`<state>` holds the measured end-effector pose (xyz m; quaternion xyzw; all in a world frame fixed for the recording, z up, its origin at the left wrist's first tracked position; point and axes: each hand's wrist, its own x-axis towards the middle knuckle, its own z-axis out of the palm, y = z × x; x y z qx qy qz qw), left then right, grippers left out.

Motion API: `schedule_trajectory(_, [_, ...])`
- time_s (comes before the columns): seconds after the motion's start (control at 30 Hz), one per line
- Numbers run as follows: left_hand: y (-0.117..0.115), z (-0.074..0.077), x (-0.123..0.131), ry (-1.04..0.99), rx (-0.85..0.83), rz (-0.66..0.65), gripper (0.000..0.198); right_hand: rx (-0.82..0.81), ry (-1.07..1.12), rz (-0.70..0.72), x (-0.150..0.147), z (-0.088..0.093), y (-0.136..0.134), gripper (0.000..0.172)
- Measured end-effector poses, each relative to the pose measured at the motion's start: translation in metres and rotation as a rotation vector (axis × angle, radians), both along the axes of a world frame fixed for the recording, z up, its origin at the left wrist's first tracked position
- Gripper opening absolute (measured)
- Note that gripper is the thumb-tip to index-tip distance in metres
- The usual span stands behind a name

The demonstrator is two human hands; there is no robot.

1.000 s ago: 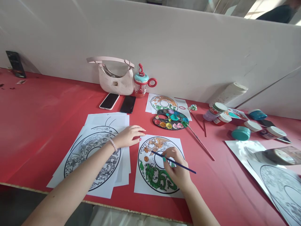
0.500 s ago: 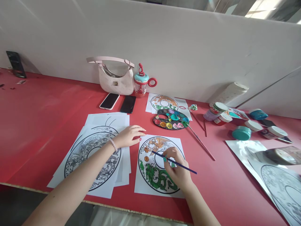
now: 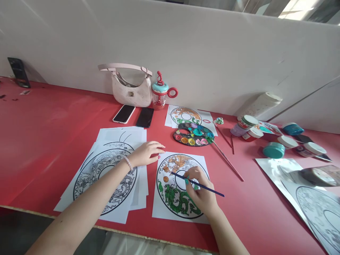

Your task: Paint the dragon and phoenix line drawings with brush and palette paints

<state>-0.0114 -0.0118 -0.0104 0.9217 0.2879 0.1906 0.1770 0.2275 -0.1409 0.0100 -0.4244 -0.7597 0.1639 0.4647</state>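
Observation:
A thin dark-blue paintbrush (image 3: 205,187) is pinched in my right hand (image 3: 200,189), its tip at the orange phoenix on the printed sheet (image 3: 160,208). That sheet has a ring design with a green dragon below and a partly orange phoenix above. My left hand (image 3: 145,153), wearing a beaded bracelet, lies with fingers stretched out near the sheet's upper left corner. Under my left forearm is a stack of uncoloured ring-design sheets (image 3: 122,214). Beyond the painted sheet sits a black paint palette (image 3: 183,142) with several colours in its wells.
A white handbag (image 3: 131,94), a cup with a red handle (image 3: 159,95) and two phones (image 3: 145,117) stand or lie at the back. Another brush (image 3: 230,163) rests on the palette. Several paint jars (image 3: 273,150) and a dark bottle (image 3: 320,175) are at right.
The brush tip has shifted very slightly left on the phoenix, and the handle end lies a little lower and further right. My left hand stays in place.

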Motion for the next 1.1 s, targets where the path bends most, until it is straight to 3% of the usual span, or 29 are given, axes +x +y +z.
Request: schedule_trajectory(1.1, [0.0014,-0.0017,-0.0007,-0.007,0.005,-0.012,0.028,0.019,-0.024,-0.016,-0.0021,-0.0001,-0.0005,0.019])
